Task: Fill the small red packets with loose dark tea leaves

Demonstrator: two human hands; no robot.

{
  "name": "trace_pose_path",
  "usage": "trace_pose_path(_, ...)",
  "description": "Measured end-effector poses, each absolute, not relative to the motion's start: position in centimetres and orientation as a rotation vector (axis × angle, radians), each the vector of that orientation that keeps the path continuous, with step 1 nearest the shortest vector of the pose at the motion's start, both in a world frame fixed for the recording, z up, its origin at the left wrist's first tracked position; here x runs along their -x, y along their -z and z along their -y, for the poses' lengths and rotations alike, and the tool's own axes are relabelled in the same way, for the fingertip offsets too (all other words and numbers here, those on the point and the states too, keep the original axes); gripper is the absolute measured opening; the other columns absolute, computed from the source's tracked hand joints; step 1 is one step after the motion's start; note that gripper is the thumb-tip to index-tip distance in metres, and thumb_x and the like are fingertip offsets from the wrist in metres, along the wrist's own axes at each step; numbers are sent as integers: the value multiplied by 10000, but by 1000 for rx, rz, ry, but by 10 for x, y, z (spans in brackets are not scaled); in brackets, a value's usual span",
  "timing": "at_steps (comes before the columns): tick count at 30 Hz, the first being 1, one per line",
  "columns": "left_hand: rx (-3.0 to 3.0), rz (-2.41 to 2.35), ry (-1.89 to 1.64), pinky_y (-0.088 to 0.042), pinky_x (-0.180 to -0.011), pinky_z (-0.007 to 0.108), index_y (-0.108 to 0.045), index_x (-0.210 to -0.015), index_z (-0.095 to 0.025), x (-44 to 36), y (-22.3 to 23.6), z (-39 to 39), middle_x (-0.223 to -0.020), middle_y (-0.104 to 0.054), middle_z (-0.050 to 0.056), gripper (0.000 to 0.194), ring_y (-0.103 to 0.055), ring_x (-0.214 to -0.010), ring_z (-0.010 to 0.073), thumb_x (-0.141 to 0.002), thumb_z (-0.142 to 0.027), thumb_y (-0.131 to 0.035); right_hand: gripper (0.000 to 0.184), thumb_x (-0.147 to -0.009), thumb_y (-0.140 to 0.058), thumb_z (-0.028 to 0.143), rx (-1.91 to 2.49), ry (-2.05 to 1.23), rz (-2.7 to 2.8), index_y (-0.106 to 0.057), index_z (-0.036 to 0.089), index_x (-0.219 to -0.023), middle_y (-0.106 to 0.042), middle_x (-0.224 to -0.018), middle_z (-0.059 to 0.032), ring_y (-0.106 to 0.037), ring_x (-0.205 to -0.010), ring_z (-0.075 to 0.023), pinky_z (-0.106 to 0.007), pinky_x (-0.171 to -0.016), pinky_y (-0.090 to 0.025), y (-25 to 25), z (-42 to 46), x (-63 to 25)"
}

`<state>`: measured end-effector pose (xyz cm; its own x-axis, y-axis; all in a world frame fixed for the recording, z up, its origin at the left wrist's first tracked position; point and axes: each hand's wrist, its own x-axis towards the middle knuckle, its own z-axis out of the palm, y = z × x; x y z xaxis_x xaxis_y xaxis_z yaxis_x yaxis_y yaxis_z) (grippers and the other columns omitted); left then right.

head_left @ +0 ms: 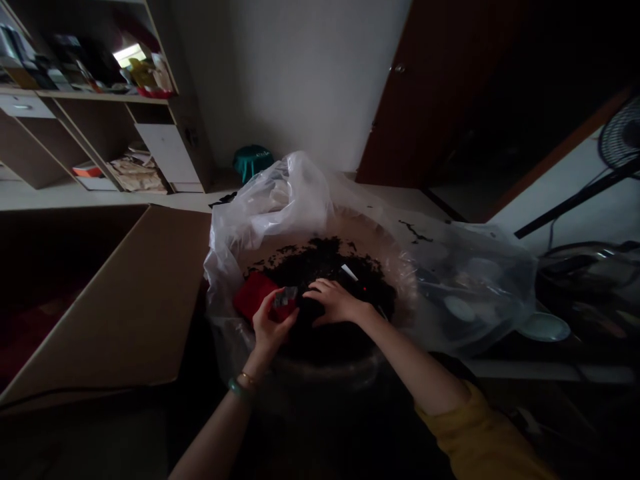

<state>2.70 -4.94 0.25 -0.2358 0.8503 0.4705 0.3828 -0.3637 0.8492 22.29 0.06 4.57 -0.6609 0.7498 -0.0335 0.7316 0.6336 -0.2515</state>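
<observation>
My left hand (270, 323) is closed around a small clear plastic piece (286, 297), shiny and box-like; its exact kind is too dark to tell. Just behind that hand, a red cloth-like thing (249, 297) lies at the left inside a round container lined with clear plastic sheeting (300, 183). Dark loose crumbly material (325, 257) covers the container's bottom. Over this material my right hand (333, 303) reaches with fingers spread, a short gap from the plastic piece, holding nothing visible. A small white strip (349, 271) sticks up beyond the right hand, near a tiny red dot.
At left stands an open cardboard box (150, 293). The plastic sheeting spreads to the right, near a pale dish (544, 327). A fan (620, 137) is at far right, a green-covered bin (253, 162) by the wall, a shelved desk (100, 97) at back left, and a brown door (395, 120) behind.
</observation>
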Motion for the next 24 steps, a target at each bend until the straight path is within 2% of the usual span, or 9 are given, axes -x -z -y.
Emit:
trace_pose_path(3, -1636, -1475, -1623, -557, -805, 325, -632, -1047, -182, -26, -3, 50, -945, -714, 47, 422, -679, -848, 198, -667, -333, -734, 506, -678, -771, 343, 1306, -343, 2749, -612, 253, -1149, -561, -1215, -93, -483, -1143, -269, -423, -917, -403, -47, 12, -221)
trace_pose_path(5, -1641, -1474, -1622, -557, -807, 325, -634, -1044, -183, -26, -3, 50, -947, -714, 47, 415, -679, -853, 198, -670, -333, -730, 518, -688, -758, 377, 1338, -280, 2717, -606, 244, -1166, -561, -1221, -105, -476, -1149, -284, -432, -922, -392, -47, 21, -221)
trace_pose_path(9, -1647, -1474, -1622, -554, -822, 333, -635, -1046, -186, -26, -3, 50, -959, -714, 48, 411, -678, -871, 203, -674, -336, -725, 937, -605, -718, 634, 1626, -166, 2534, -411, 219, -1387, -387, -1426, -191, -266, -1321, -425, -593, -1011, -256, -38, 35, -217)
trace_pose_path(11, -1647, -1460, -1635, -556, -820, 333, -633, -1046, -182, -27, -3, 50, -958, -716, 49, 415, -680, -868, 203, -673, -337, -725, 1025, -587, -698, 679, 1697, -206, 2531, -333, 230, -1433, -323, -1473, -200, -209, -1349, -449, -637, -1023, -204, -31, 39, -209)
trace_pose_path(14, -1646, -1449, -1652, -558, -818, 331, -632, -1043, -176, -27, -3, 50, -960, -718, 54, 415, -683, -868, 203, -672, -337, -725, 964, -609, -721, 619, 1553, -266, 2679, -344, 269, -1425, -295, -1498, -173, -216, -1360, -429, -629, -1035, -209, -23, 43, -189)
trace_pose_path(18, -1649, -1453, -1638, -554, -836, 341, -631, -1050, -174, -28, -3, 50, -976, -718, 60, 421, -682, -883, 206, -673, -338, -725, 815, -651, -749, 499, 1380, -197, 2826, -459, 210, -1355, -326, -1480, -181, -226, -1361, -405, -579, -1047, -248, -21, 40, -166)
trace_pose_path(24, -1642, -1470, -1626, -554, -843, 345, -633, -1045, -176, -28, -2, 50, -973, -720, 60, 426, -682, -884, 207, -666, -344, -732, 744, -698, -663, 582, 1438, -189, 2782, -483, 229, -1327, -330, -1471, -177, -263, -1332, -419, -564, -990, -310, -28, 8, -163)
